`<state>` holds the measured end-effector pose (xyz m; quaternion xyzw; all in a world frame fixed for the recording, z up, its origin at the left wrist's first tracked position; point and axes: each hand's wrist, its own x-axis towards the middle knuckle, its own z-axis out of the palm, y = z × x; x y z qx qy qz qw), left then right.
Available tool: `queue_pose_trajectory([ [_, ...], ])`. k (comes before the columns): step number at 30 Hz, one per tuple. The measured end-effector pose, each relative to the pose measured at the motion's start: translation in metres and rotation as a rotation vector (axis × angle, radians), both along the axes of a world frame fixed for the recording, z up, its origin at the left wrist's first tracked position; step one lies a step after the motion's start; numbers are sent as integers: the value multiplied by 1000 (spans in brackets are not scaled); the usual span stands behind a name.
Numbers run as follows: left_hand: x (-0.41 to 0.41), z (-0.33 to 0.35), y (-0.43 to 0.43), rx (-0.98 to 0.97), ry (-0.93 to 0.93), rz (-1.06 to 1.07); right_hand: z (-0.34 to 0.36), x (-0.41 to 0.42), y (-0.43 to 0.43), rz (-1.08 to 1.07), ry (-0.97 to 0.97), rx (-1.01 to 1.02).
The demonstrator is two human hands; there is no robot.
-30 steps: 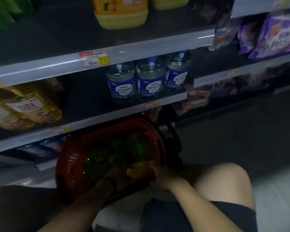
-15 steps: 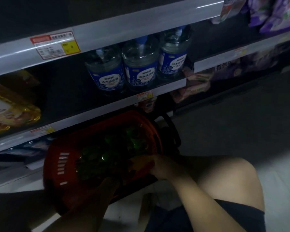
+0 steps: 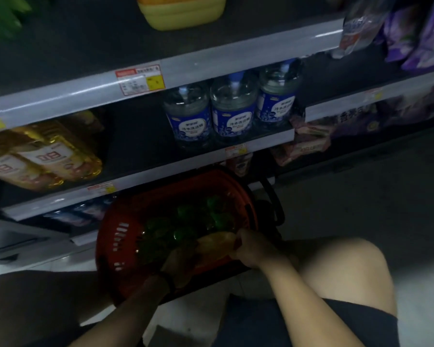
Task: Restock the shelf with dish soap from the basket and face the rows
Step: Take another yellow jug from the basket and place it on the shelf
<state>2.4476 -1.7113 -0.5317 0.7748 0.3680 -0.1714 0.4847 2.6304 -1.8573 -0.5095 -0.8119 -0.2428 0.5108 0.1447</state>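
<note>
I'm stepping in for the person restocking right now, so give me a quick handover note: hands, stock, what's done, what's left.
Left hand: inside the red basket, on an orange-yellow item; grip unclear in the dim light.
Right hand: closed on that same item's right end.
Stock: green bottles fill the basket, on the floor below the shelves.
Shelf: three blue-label bottles stand in a row on the middle shelf, with bare space to their left.
Done: nothing shelved from this grab yet.
Left: lift out, place, face rows.
</note>
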Motion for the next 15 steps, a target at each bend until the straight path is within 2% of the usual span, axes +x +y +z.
queue_pose_trajectory([
  [4,-17,27,9,214,-48,-71,19,-11,-1,-36,18,96],
  [8,-27,67,14,294,-168,21,48,-15,-8,-16,37,231],
  [12,-31,115,27,382,-310,7,80,-15,-5,-39,-41,372],
  [15,-25,160,34,411,-387,18,108,-18,0,-95,-32,556],
])
